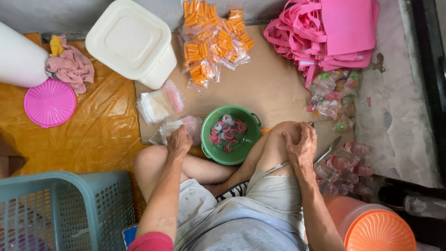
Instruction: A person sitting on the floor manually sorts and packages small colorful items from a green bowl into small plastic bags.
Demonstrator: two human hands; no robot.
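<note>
1. Left hand [179,142] rests curled on clear crinkly plastic bags [179,126]; whether its grip holds one, I cannot tell.
2. Right hand [301,148] lies loosely open on the raised knee [278,139], holding nothing.
3. A round green plastic bowl [231,153] of small red sweets sits between both hands on the floor.

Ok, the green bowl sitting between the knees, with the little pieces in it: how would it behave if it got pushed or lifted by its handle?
The green bowl looks like thin plastic, so it is probably light and would likely slide on the cardboard rather than tip, given its wide base. Lifted by one side handle, it may tilt, and the small red and blue pieces lying loose inside could shift or spill.
</note>
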